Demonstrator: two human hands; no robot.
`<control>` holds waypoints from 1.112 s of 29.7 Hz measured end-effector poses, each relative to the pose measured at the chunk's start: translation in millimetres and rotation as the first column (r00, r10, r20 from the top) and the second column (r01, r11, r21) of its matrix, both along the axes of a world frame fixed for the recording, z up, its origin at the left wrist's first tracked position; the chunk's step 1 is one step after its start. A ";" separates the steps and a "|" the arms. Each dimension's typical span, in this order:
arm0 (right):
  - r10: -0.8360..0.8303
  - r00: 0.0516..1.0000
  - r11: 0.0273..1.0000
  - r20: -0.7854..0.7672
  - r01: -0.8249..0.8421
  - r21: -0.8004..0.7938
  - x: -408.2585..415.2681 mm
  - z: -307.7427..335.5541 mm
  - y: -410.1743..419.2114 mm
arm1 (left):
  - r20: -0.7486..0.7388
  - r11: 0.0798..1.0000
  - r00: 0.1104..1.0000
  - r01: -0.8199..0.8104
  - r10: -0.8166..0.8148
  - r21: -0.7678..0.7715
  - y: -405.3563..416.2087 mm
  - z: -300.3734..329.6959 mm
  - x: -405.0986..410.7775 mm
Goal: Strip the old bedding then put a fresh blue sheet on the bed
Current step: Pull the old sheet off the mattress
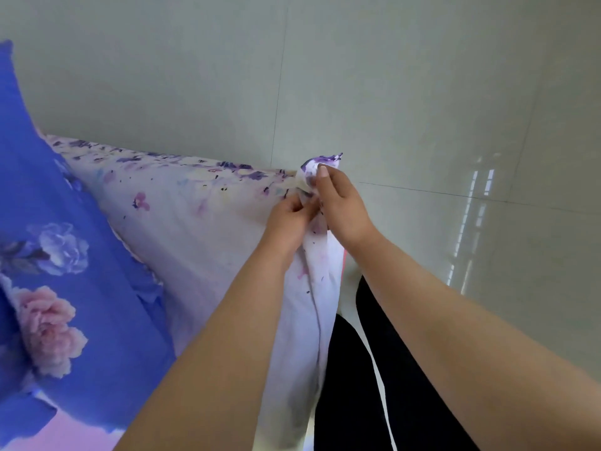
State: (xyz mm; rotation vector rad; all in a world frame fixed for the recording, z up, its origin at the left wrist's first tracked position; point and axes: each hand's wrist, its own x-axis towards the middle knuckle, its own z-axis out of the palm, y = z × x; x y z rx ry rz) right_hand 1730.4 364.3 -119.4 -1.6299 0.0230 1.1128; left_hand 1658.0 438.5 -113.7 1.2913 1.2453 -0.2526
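A pale lilac sheet with purple flower print (195, 203) covers the bed and hangs over its near corner. My right hand (338, 203) pinches the sheet's bunched corner, lifted above the bed's far corner. My left hand (289, 222) grips the same fabric just below and to the left, fingers closed on it. A blue cloth with pink and white roses (65, 255) lies on the bed at the left, partly over the lilac sheet. The mattress under the sheet is hidden.
Pale glossy floor tiles (455, 125) fill the far and right side, with window reflections at right. My legs in black trousers (374, 369) stand against the bed's corner at the bottom. A pink patch of fabric (65, 431) shows at bottom left.
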 end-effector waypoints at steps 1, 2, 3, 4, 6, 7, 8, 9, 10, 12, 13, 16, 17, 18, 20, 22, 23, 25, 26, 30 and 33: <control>-0.016 0.998 0.994 0.057 0.022 -0.104 8.5 -2.4 2.6 | -0.001 0.995 0.999 0.035 -0.035 0.090 -2.2 -1.9 0.3; -0.002 0.996 0.972 0.093 0.024 -0.235 18.6 -7.3 5.8 | 0.001 0.979 0.996 0.090 -0.092 0.182 -4.5 -2.6 1.8; 0.039 0.997 0.938 0.063 -0.015 -0.346 29.7 -11.7 8.6 | 0.009 0.950 0.984 0.167 -0.175 0.262 -6.6 -1.7 3.7; 0.091 0.995 0.910 -0.038 -0.099 -0.403 40.0 -18.4 11.5 | 0.018 0.904 0.958 0.264 -0.287 0.337 -9.1 -1.8 5.2; 0.131 0.901 0.915 -0.414 -0.270 -0.299 55.1 -31.2 19.2 | -0.012 0.754 0.851 0.472 -0.525 0.457 -14.5 -5.1 5.2; 0.161 0.830 0.912 -0.534 -0.332 -0.242 59.7 -41.2 24.1 | -0.043 0.665 0.792 0.539 -0.609 0.516 -16.8 -5.2 3.3; 0.273 0.791 0.864 -0.548 -0.452 -0.223 62.0 -50.2 28.0 | -0.076 0.584 0.743 0.581 -0.665 0.566 -18.7 -5.5 0.8; 0.460 0.752 0.741 -0.472 -0.618 -0.263 64.9 -53.7 30.3 | -0.113 0.518 0.706 0.610 -0.699 0.600 -19.4 -7.8 -2.1; 0.635 0.698 0.582 -0.331 -0.714 -0.390 68.8 -53.1 33.3 | -0.152 0.479 0.691 0.625 -0.706 0.616 -19.1 -9.2 -4.1; 0.797 0.601 0.449 -0.067 -0.662 -0.600 74.4 -56.6 37.3 | -0.274 0.510 0.718 0.663 -0.639 0.548 -13.5 -9.8 -10.4; 0.815 0.579 0.448 0.001 -0.630 -0.635 76.2 -54.4 38.3 | -0.356 0.547 0.712 0.696 -0.605 0.465 -9.5 -10.9 -16.1; 0.600 0.783 0.678 0.164 -0.389 -0.623 89.2 -55.4 37.8 | -0.527 0.484 0.568 0.821 -0.632 0.304 -0.9 -16.8 -34.6; 0.318 0.921 0.813 0.225 -0.143 -0.565 100.1 -54.6 37.8 | -0.534 0.443 0.524 0.850 -0.664 0.283 1.2 -17.9 -38.3; -0.053 0.966 0.857 0.255 0.175 -0.484 116.6 -56.1 39.0 | -0.517 0.434 0.508 0.860 -0.689 0.268 3.7 -20.0 -39.2; -0.756 0.652 0.629 0.054 0.746 -0.219 151.9 -53.3 38.7 | -0.440 0.543 0.579 0.811 -0.687 0.219 10.2 -20.1 -34.2; -0.851 0.500 0.519 -0.158 0.847 -0.117 164.1 -59.2 33.8 | -0.355 0.694 0.710 0.693 -0.608 0.195 13.5 -16.7 -29.0; -0.749 0.653 0.663 -0.114 0.738 -0.128 162.7 -54.1 33.2 | -0.322 0.750 0.761 0.635 -0.563 0.188 15.0 -14.4 -26.9; -0.187 0.976 0.942 0.110 0.210 -0.263 145.5 -33.8 36.3 | -0.223 0.846 0.852 0.510 -0.473 0.154 17.9 -6.3 -21.5; 0.134 0.971 0.946 0.198 -0.066 -0.318 130.3 -21.8 38.5 | -0.143 0.905 0.909 0.408 -0.391 0.119 18.3 0.4 -17.3; 0.672 0.713 0.740 0.202 -0.635 -0.219 45.6 41.4 53.9 | 0.138 0.893 0.901 -0.369 0.412 -0.259 26.0 20.6 -9.3; 0.609 0.790 0.791 0.073 -0.611 0.018 -6.1 48.2 46.4 | 0.046 0.659 0.710 -0.625 0.703 -0.419 33.2 24.4 -23.5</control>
